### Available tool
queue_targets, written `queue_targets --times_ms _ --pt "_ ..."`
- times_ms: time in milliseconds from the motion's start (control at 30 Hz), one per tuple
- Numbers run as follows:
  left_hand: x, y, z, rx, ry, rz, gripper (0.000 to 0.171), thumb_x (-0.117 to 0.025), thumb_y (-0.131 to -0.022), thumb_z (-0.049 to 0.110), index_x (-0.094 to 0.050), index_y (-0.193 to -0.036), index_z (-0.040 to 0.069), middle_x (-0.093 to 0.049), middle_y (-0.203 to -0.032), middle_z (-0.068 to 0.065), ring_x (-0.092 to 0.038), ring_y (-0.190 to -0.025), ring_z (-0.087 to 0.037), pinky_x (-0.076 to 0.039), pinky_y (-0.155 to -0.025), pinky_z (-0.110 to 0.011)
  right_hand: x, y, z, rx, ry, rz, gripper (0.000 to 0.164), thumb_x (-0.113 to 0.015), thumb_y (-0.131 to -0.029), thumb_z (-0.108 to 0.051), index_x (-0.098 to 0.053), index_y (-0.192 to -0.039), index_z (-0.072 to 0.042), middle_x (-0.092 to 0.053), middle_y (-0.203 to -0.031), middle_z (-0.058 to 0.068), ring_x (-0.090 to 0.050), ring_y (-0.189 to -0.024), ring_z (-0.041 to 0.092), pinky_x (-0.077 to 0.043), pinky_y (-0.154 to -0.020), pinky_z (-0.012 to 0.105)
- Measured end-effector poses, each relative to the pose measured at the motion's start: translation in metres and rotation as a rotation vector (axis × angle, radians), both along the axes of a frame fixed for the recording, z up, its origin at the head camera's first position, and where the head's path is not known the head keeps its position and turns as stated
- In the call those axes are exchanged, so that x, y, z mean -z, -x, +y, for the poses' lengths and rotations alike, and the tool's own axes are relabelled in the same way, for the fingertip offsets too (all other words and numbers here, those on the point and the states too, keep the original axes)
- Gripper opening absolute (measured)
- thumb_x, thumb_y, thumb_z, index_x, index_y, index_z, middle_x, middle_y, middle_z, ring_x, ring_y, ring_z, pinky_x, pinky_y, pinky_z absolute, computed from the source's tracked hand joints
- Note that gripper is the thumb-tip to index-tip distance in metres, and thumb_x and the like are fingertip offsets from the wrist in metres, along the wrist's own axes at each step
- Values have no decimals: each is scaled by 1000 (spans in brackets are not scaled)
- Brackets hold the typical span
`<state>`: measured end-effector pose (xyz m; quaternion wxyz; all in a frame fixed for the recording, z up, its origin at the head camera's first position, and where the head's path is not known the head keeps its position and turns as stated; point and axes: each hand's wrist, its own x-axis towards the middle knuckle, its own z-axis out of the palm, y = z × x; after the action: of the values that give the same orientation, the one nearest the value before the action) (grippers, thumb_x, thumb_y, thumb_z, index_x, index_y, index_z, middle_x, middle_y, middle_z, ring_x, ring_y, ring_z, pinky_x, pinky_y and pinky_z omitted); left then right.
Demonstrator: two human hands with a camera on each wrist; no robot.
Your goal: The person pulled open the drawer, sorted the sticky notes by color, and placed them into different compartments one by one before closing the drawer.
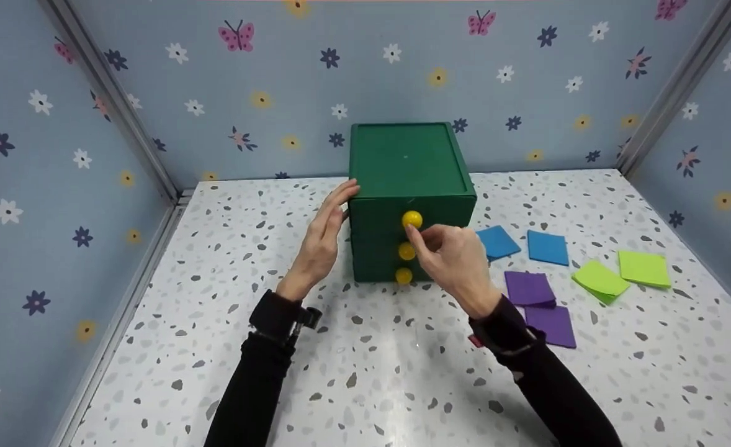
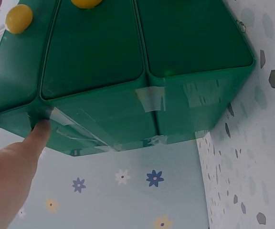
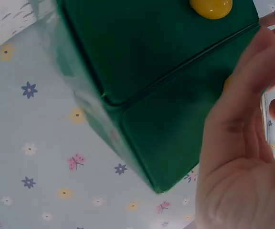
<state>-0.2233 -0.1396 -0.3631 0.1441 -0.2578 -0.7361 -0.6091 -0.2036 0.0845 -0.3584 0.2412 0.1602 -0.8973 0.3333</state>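
Observation:
A green box with drawers [image 1: 412, 158] stands on the table against the back wall, its front bearing yellow knobs one above another. My left hand [image 1: 319, 242] rests against the box's left side near the top front edge. In the left wrist view a fingertip [image 2: 43, 128] presses that side wall. Thumb and bent forefinger of my right hand [image 1: 458, 264] are at the top yellow knob [image 1: 412, 219], pinching it from below and from the right. The right wrist view shows that knob [image 3: 227, 85] partly hidden behind this hand. The drawer fronts sit flush.
Right of the box lie flat square pieces in pairs: blue [image 1: 548, 247], purple [image 1: 551, 326] and lime green [image 1: 645, 269]. Clear tape [image 2: 152, 98] runs along the box's side. Flower-patterned walls [image 1: 316, 81] enclose the speckled table [image 1: 340, 372] at the back and sides.

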Motion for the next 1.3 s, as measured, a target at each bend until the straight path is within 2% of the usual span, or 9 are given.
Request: queue_targets --times_ms 100,200,333,500,733,967,1133,1300 --pt "7 7 -1 -6 3 2 42 -25 -104 10 -39 -144 12 -30 -155 -2 -23 -145 -14 -25 -116 -44 -1 7 -11 65 4 -48 54 -51 -90 -57 -73 -72 -11 -65 -57 0 -58 -49 9 -47 -50 22" --pt "2 2 0 -6 12 0 42 -26 -104 10 -38 -145 11 -28 -155 -3 -23 -145 -15 -25 -116 -45 0 14 -17 96 25 -62 57 -50 -90 -57 -70 -67 -8 -61 -54 2 -58 -48 12 -48 -49 22" --pt "-9 -9 1 -20 60 8 42 -26 -103 6 -36 -145 4 -27 -155 -10 -21 -146 -21 -23 -117 -44 3 19 -18 70 57 -74 54 -52 -91 -53 -65 -65 -7 -59 -53 3 -57 -47 12 -48 -49 21" --pt "-9 -13 2 -43 106 29 42 -28 -103 4 -34 -144 1 -26 -155 -14 -19 -146 -25 -22 -117 -44 8 21 -16 9 81 -60 50 -54 -92 -48 -63 -65 -7 -60 -54 3 -57 -46 10 -48 -48 20" --pt "16 11 -3 -42 95 65 43 -27 -104 12 -34 -147 14 -27 -156 -1 -18 -146 -13 -18 -119 -35 6 21 -15 -20 81 -48 50 -54 -92 -48 -64 -64 -7 -58 -51 2 -57 -45 8 -48 -47 19" --pt "17 16 -5 -4 81 83 42 -28 -105 22 -34 -146 24 -27 -155 8 -18 -145 -7 -18 -119 -32 -1 18 -12 -15 57 -68 49 -54 -92 -47 -64 -64 -8 -60 -52 2 -57 -46 7 -47 -47 19" --pt "17 17 -6 9 74 88 42 -28 -105 19 -34 -146 23 -27 -155 8 -18 -146 -7 -18 -119 -33 -5 15 -10 -21 36 -102 48 -55 -92 -47 -66 -65 -8 -64 -56 3 -60 -47 8 -49 -49 19" --pt "18 15 -8 17 73 55 43 -26 -105 15 -34 -147 21 -25 -156 6 -17 -146 -8 -17 -119 -35 -7 9 -10 -19 -8 -96 48 -55 -92 -45 -62 -60 -9 -58 -50 0 -54 -42 7 -44 -43 20"
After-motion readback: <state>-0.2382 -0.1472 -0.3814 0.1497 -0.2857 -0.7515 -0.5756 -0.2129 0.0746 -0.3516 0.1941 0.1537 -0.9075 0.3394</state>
